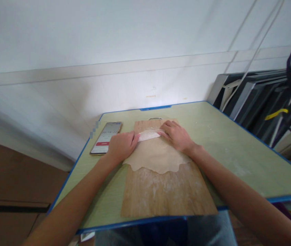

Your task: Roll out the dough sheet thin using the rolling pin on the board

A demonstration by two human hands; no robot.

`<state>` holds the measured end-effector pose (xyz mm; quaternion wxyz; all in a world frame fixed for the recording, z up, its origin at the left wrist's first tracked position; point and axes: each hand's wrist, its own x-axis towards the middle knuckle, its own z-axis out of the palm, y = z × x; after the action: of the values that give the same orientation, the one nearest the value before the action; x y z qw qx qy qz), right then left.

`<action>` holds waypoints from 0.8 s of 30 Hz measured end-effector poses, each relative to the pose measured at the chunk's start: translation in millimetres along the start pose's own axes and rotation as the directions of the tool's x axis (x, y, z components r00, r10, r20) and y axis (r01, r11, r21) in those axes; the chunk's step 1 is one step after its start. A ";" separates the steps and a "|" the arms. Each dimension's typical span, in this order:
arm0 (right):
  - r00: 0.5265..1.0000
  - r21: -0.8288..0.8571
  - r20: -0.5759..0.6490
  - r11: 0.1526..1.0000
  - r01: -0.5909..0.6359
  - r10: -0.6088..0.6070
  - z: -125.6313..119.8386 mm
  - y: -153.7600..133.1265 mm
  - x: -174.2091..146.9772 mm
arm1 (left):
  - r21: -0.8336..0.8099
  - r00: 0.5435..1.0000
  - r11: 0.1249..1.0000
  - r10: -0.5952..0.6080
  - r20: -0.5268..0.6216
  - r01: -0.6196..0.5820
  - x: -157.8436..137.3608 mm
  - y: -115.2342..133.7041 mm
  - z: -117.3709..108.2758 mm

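Note:
A thin, pale dough sheet (158,155) with a wavy near edge lies over a wooden board (166,194) dusted with flour. At its far side is a whitish, floury roll (149,134) that looks like rolled-up dough; whether a rolling pin is inside is hidden. My left hand (123,145) is closed around the left end of this roll. On the right end, my right hand (176,135) grips with bent fingers and its thumb towards the middle. Both sides of the sheet reach past the board's edges.
The board rests on a pale green table (227,147) with a blue rim. A phone (104,138) with a lit screen lies left of the board. Behind is a white wall (135,41). Dark flat panels (260,99) and cables stand beyond the table's right edge.

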<state>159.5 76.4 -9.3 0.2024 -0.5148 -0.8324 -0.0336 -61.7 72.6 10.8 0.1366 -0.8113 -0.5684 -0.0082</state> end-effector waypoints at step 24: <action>1.000 -0.042 -0.002 0.999 -0.016 0.016 -0.5 -2.7 0.8 | 0.018 1.000 1.000 0.012 0.018 -0.013 1.2 -2.9 0.5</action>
<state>157.0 75.7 -8.2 0.1926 -0.5255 -0.8272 -0.0498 -64.0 74.8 11.1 0.1391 -0.8136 -0.5645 0.0051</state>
